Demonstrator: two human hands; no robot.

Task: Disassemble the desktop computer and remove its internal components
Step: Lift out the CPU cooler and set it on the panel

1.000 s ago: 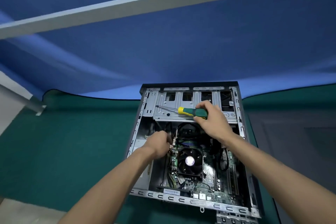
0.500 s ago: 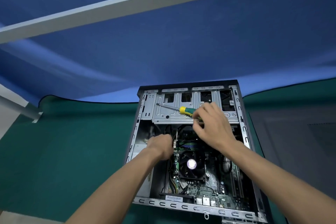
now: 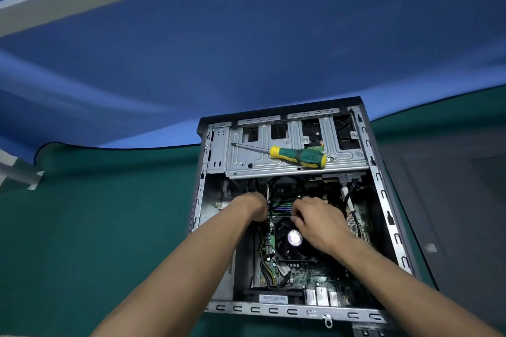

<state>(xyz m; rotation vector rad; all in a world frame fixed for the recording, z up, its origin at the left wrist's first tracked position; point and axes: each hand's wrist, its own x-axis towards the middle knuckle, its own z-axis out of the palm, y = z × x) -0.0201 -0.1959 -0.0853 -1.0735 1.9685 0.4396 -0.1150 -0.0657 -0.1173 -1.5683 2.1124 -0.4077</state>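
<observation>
The open grey metal desktop computer case (image 3: 293, 216) lies flat on green cloth (image 3: 95, 227), long axis running away from the person. Inside it, the left hand (image 3: 253, 206) is curled around cables; the right hand (image 3: 317, 220) has bent fingers beside the black cooler fan (image 3: 287, 243), grip unclear. Beyond both hands, a yellow-green screwdriver (image 3: 297, 156) rests on the drive cage, tip pointing left. The label is unreadable.

Open computer case (image 3: 383, 194) of bare, dull grey stamped metal, with a black outer shell. On its drive cage (image 3: 273, 164), a screwdriver (image 3: 298, 156) with a glossy yellow-and-green plastic handle and shiny steel shaft. Matt green cloth covers the surface (image 3: 109, 227); smooth blue fabric (image 3: 246, 49) behind.
</observation>
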